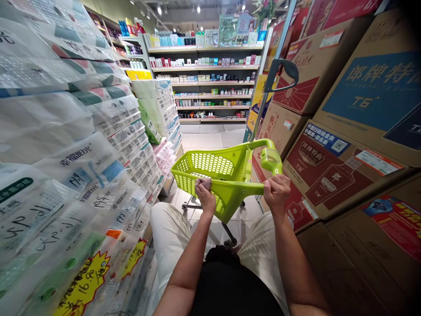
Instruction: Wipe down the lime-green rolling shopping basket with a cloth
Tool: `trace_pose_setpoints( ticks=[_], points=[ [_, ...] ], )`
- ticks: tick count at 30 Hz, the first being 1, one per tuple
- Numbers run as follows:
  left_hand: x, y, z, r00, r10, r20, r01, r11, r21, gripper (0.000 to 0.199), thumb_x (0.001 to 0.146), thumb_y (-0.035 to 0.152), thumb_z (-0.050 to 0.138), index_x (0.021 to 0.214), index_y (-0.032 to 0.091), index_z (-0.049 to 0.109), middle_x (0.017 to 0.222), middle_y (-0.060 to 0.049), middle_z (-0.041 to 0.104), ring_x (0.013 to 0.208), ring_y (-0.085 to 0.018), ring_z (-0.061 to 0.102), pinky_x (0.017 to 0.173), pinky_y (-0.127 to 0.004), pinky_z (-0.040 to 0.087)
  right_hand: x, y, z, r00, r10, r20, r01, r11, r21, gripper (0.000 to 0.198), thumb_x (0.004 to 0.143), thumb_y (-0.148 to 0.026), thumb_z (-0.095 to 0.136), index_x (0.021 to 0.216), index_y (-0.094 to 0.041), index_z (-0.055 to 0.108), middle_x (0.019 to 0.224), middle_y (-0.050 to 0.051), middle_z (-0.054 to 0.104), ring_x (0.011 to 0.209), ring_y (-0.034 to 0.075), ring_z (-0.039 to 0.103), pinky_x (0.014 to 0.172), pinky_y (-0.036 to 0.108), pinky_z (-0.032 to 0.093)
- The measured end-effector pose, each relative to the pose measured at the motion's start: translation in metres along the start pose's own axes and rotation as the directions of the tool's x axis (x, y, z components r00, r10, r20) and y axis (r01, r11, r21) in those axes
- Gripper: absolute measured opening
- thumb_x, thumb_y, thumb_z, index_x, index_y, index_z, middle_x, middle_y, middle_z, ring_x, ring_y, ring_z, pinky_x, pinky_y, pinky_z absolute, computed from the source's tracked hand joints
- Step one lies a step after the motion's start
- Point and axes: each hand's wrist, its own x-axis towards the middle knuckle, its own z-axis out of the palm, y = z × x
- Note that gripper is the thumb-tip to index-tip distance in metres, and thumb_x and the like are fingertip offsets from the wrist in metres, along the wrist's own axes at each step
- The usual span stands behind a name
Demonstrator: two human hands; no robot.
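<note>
A lime-green shopping cart [230,197] with a perforated basket stands right in front of me, turned at an angle. My right hand [276,191] is wrapped around its green handle near the corner. Against the near rim of the basket, my left hand [205,196] presses a crumpled greyish-pink cloth [204,182]. The basket's visible inside shows no goods, though part of its floor is hidden by the near wall. Below it, dark metal legs and a wheel [230,242] rest on the tiles.
Wrapped tissue packs [75,175] are stacked high on the left. Cardboard cartons [329,171] form a wall close on the right, with a grey pole-mounted handle [282,75] before them. Shelves [204,68] of small boxes and bottles close off the far end of the tiled aisle [210,139].
</note>
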Motion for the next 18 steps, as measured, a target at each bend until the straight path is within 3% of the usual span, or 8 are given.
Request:
trace_pose_setpoints(
  ticks=[4, 7, 9, 13, 15, 18],
  points=[
    [-0.043, 0.024, 0.016, 0.964, 0.264, 0.033, -0.266, 0.963, 0.041, 0.039, 0.099, 0.016, 0.053, 0.137, 0.008, 0.054, 0.135, -0.026, 0.060, 0.135, -0.034, 0.056, 0.114, -0.050, 0.046, 0.001, -0.001, -0.002, 1.000, 0.007, 0.027, -0.007, 1.000, -0.017, 0.033, 0.090, -0.027, 0.049, 0.058, -0.024, 0.053, 0.064, 0.004, 0.057, 0.083, 0.024, 0.055, 0.087, 0.039, 0.040],
    [-0.046, 0.031, 0.007, 0.908, 0.417, 0.041, -0.419, 0.906, 0.062, 0.033, 0.102, 0.018, 0.050, 0.133, 0.017, 0.060, 0.133, -0.018, 0.064, 0.127, -0.029, 0.060, 0.110, -0.045, 0.050, 0.002, -0.002, -0.005, 0.998, 0.007, 0.061, -0.005, 1.000, -0.030, 0.032, 0.090, -0.026, 0.048, 0.059, -0.024, 0.053, 0.064, 0.004, 0.056, 0.082, 0.023, 0.054, 0.087, 0.039, 0.040],
    [-0.031, 0.027, -0.005, 0.921, 0.386, 0.045, -0.389, 0.913, 0.127, 0.030, 0.100, 0.014, 0.049, 0.126, 0.019, 0.064, 0.126, -0.015, 0.066, 0.120, -0.028, 0.061, 0.106, -0.045, 0.051, 0.002, -0.003, -0.006, 0.997, -0.002, 0.082, 0.005, 0.999, -0.036, 0.031, 0.089, -0.026, 0.048, 0.059, -0.024, 0.053, 0.065, 0.004, 0.056, 0.082, 0.023, 0.054, 0.087, 0.039, 0.039],
    [-0.008, 0.016, -0.019, 0.978, 0.206, -0.016, -0.195, 0.949, 0.246, 0.037, 0.094, 0.008, 0.048, 0.125, 0.018, 0.066, 0.123, -0.016, 0.065, 0.113, -0.031, 0.061, 0.103, -0.048, 0.051, 0.002, -0.005, -0.004, 0.999, -0.010, 0.053, 0.012, 1.000, -0.025, 0.029, 0.088, -0.025, 0.049, 0.059, -0.024, 0.052, 0.064, 0.003, 0.055, 0.082, 0.023, 0.054, 0.087, 0.039, 0.039],
    [-0.017, 0.017, -0.014, 0.969, 0.248, -0.018, -0.238, 0.946, 0.222, 0.039, 0.094, 0.008, 0.049, 0.126, 0.020, 0.066, 0.125, -0.016, 0.064, 0.113, -0.030, 0.060, 0.102, -0.047, 0.051, 0.002, -0.006, -0.003, 1.000, -0.010, 0.025, 0.010, 1.000, -0.001, 0.029, 0.087, -0.025, 0.050, 0.059, -0.024, 0.052, 0.063, 0.003, 0.054, 0.080, 0.023, 0.053, 0.086, 0.039, 0.039],
    [-0.040, 0.024, -0.002, 0.905, 0.426, 0.017, -0.425, 0.896, 0.127, 0.042, 0.094, 0.009, 0.051, 0.131, 0.023, 0.066, 0.126, -0.014, 0.064, 0.115, -0.029, 0.058, 0.104, -0.044, 0.050, 0.002, -0.005, -0.003, 1.000, -0.016, 0.000, 0.016, 1.000, 0.018, 0.028, 0.087, -0.024, 0.051, 0.059, -0.024, 0.053, 0.063, 0.003, 0.055, 0.080, 0.023, 0.053, 0.085, 0.039, 0.039]
  ],
)
